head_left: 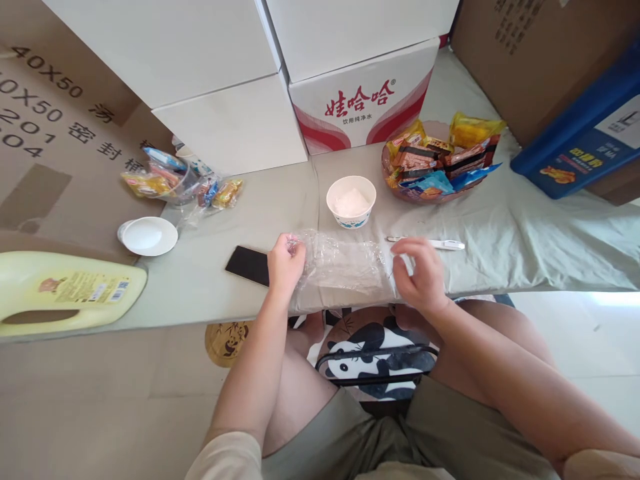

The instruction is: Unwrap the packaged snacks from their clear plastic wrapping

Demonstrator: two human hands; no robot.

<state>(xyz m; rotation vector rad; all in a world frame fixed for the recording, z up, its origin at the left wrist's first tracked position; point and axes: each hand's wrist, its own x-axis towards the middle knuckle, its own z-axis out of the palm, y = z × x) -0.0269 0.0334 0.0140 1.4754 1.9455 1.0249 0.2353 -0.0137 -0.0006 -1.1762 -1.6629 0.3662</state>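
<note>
Olive-green shorts (pixel 450 427) and the wearer's bare forearms occupy the foreground, below the table edge and across it. Clear plastic film (pixel 345 267), crumpled and glossy, lies at the front of the cloth-covered table (pixel 195 293), between the two hands. Left hand (pixel 286 263): thumb and fingers pinched together on the film's left edge. Right hand (pixel 420 272): fingers curled, thumb and forefinger apart, beside the film's right edge; whether they touch it cannot be told.

Just behind the film stands an upright paper bowl (pixel 353 221), blue-patterned, with white contents. A black smartphone (pixel 245 263) lies by the left hand, partly hidden by it; a slim white-handled tool (pixel 445 245) lies beyond the right hand.

Farther out, to the right, a translucent pinkish bowl (pixel 450 198) holds wrapped snacks (pixel 415 157), near a blue container (pixel 575 140). To the left are a white bowl (pixel 167 239), a pale yellow jug (pixel 107 280) and a clear cup (pixel 187 187) of colourful packets. White cartons, one a Wahaha drinking-water carton (pixel 365 107) with red lettering, line the back. Below the table appears a panda-printed panel (pixel 375 353).
</note>
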